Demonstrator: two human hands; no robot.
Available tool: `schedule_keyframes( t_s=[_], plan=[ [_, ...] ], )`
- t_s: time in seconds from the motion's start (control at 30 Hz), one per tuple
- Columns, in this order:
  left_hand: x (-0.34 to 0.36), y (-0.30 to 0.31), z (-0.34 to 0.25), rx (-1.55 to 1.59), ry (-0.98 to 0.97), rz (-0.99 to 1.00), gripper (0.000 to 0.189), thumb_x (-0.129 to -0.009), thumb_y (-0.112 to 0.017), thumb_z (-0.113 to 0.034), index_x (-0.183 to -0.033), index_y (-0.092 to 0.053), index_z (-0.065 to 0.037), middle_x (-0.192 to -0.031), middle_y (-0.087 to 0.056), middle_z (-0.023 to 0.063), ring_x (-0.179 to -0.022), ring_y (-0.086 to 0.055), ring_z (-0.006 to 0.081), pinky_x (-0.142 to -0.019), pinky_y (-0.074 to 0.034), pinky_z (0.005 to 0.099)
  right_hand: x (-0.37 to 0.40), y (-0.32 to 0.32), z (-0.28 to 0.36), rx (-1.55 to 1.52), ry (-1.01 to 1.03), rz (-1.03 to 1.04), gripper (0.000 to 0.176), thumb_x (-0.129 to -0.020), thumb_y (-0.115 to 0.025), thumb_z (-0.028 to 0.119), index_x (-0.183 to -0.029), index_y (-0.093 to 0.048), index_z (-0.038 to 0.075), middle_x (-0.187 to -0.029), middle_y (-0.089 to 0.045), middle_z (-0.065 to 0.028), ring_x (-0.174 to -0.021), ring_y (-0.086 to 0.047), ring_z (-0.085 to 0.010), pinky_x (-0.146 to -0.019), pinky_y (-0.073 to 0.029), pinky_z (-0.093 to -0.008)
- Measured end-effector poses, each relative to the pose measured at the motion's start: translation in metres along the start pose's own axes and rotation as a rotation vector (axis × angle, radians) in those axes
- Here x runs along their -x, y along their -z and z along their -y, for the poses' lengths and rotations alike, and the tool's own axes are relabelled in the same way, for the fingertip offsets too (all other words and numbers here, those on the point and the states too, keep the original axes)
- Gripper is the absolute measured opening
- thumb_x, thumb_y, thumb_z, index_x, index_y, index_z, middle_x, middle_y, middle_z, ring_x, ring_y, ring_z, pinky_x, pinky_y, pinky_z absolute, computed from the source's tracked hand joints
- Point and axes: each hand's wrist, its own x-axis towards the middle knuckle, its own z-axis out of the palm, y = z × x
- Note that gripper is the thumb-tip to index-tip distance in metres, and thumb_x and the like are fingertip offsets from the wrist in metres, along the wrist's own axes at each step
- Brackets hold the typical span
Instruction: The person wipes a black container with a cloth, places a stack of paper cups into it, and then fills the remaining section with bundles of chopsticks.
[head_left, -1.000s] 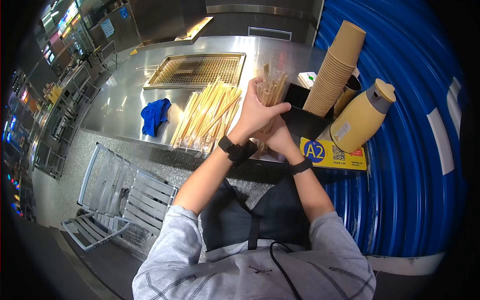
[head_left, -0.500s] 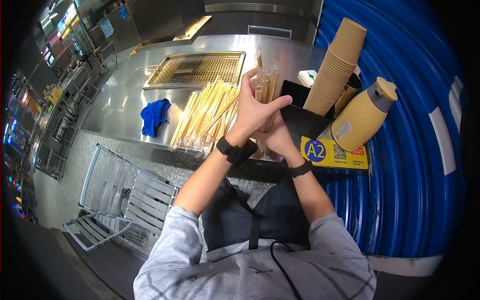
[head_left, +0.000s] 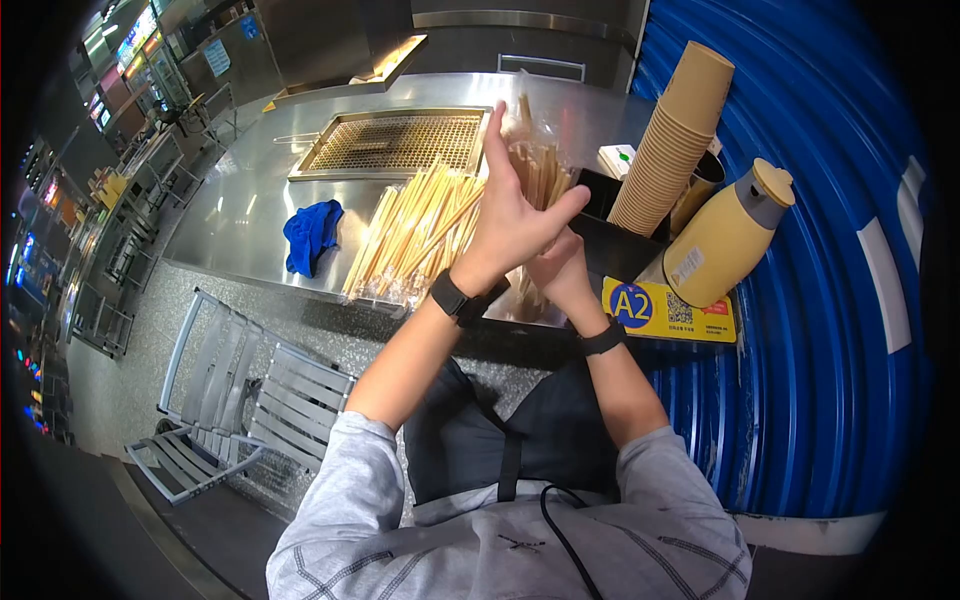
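Note:
A bundle of wooden chopsticks (head_left: 541,172) in clear plastic wrappers stands upright in front of me. My left hand (head_left: 517,222) lies along its near left side, forefinger stretched upward and thumb spread to the right; the other fingers are partly hidden. Lower down, my right hand (head_left: 560,268) is closed around the bundle, its fingers partly covered by my left hand. Beside my left hand, a heap of wrapped chopsticks (head_left: 415,232) is spread at the near edge of the steel table (head_left: 245,215). The black holder box (head_left: 608,245) stands just right of the bundle.
A tall stack of paper cups (head_left: 668,140) leans by the box, with a yellow jug (head_left: 718,240) and an A2 sign (head_left: 655,308) nearby. A blue cloth (head_left: 312,236) and a grill grate (head_left: 395,140) are on the table. A corrugated blue wall (head_left: 800,330) borders the right side.
My left forefinger has straightened upward and the left hand has loosened from the bundle. My right hand has closed tighter around it, lower down.

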Motion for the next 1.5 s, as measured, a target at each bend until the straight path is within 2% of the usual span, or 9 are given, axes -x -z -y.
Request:
schedule_keyframes(
  t_s=[0.17, 0.5, 0.63, 0.83, 1.03, 1.2, 1.3, 1.4, 1.5],
  plan=[
    [-0.025, 0.013, -0.003, -0.254, -0.259, 0.087, 0.102, -0.068, -0.087, -0.017, -0.150, -0.027, -0.002, -0.137, -0.046, 0.0168, -0.108, -0.062, 0.0249, -0.093, -0.050, 0.0357, 0.003, -0.002, -0.004, -0.155, -0.020, -0.017, 0.056, -0.078, -0.081, 0.029, -0.115, -0.057, -0.004, -0.098, -0.070, -0.0155, -0.095, -0.067, -0.0167, -0.081, -0.052, -0.0315],
    [-0.004, 0.002, 0.011, -0.243, -0.252, 0.066, 0.037, -0.078, -0.077, -0.011, -0.110, -0.062, 0.000, -0.118, -0.065, 0.0166, -0.102, -0.067, 0.0321, -0.086, -0.054, 0.0350, 0.007, -0.006, -0.022, -0.187, 0.084, -0.041, 0.058, -0.080, -0.078, 0.016, -0.127, -0.049, -0.001, -0.112, -0.067, -0.0132, -0.101, -0.065, -0.0170, -0.085, -0.051, -0.0309],
    [-0.003, -0.010, -0.008, -0.190, -0.286, -0.143, 0.043, -0.080, -0.076, -0.009, -0.120, -0.062, 0.000, -0.125, -0.063, 0.0180, -0.120, -0.059, 0.0314, -0.101, -0.046, 0.0397, 0.011, -0.007, -0.028, -0.199, -0.002, -0.044, 0.055, -0.079, -0.078, 0.013, -0.125, -0.051, -0.001, -0.108, -0.068, -0.0110, -0.098, -0.065, -0.0150, -0.081, -0.051, -0.0302],
    [-0.018, 0.000, -0.013, -0.599, -0.585, 0.122, 0.041, -0.082, -0.071, -0.006, -0.121, -0.064, -0.001, -0.130, -0.062, 0.0163, -0.121, -0.058, 0.0352, -0.100, -0.045, 0.0423, 0.014, -0.008, -0.023, -0.202, -0.003, -0.033, 0.053, -0.079, -0.079, 0.015, -0.123, -0.054, -0.002, -0.105, -0.069, -0.0129, -0.098, -0.066, -0.0173, -0.081, -0.051, -0.0319],
    [-0.006, -0.007, 0.016, -0.585, -0.574, 0.099, 0.040, -0.082, -0.071, -0.005, -0.120, -0.063, 0.000, -0.127, -0.063, 0.0172, -0.117, -0.060, 0.0356, -0.098, -0.047, 0.0420, 0.014, -0.011, -0.033, -0.115, 0.059, -0.096, 0.051, -0.081, -0.077, 0.018, -0.124, -0.055, -0.001, -0.105, -0.070, -0.0139, -0.099, -0.067, -0.0173, -0.084, -0.051, -0.0317],
    [-0.002, -0.006, -0.009, -0.366, -0.473, 0.008, 0.075, -0.077, -0.079, -0.022, -0.139, -0.044, 0.001, -0.138, -0.052, 0.0217, -0.127, -0.050, 0.0370, -0.104, -0.041, 0.0404, 0.020, -0.006, -0.034, -0.209, -0.008, -0.157, 0.037, -0.082, -0.076, 0.017, -0.110, -0.061, -0.001, -0.096, -0.070, -0.0075, -0.088, -0.064, -0.0102, -0.076, -0.051, -0.0281],
    [-0.003, -0.003, 0.004, -0.068, -0.208, -0.017, 0.056, -0.091, -0.063, -0.020, -0.139, -0.045, 0.000, -0.140, -0.051, 0.0223, -0.133, -0.046, 0.0373, -0.105, -0.040, 0.0414, 0.023, 0.023, -0.020, -0.298, -0.004, -0.221, 0.030, -0.082, -0.080, 0.017, -0.098, -0.064, -0.001, -0.082, -0.069, -0.0034, -0.073, -0.060, -0.0081, -0.067, -0.050, -0.0273],
    [0.001, 0.002, 0.038, -0.246, 0.277, 0.314, 0.038, -0.094, -0.060, -0.020, -0.131, -0.057, -0.012, -0.143, -0.050, 0.0165, -0.132, -0.048, 0.0339, -0.108, -0.039, 0.0420, 0.031, 0.051, -0.019, -0.132, 0.015, -0.302, 0.024, -0.082, -0.080, 0.015, -0.085, -0.062, 0.000, -0.069, -0.064, -0.0019, -0.064, -0.057, -0.0084, -0.061, -0.048, -0.0271],
    [0.020, -0.003, 0.076, -0.731, -0.130, 0.539, 0.037, -0.092, -0.064, -0.022, -0.128, -0.059, -0.013, -0.143, -0.051, 0.0161, -0.129, -0.049, 0.0364, -0.104, -0.043, 0.0443, 0.042, 0.060, -0.030, -0.053, -0.005, -0.324, 0.022, -0.080, -0.080, 0.013, -0.086, -0.063, 0.000, -0.070, -0.064, -0.0023, -0.063, -0.058, -0.0101, -0.062, -0.048, -0.0276]
  ],
)
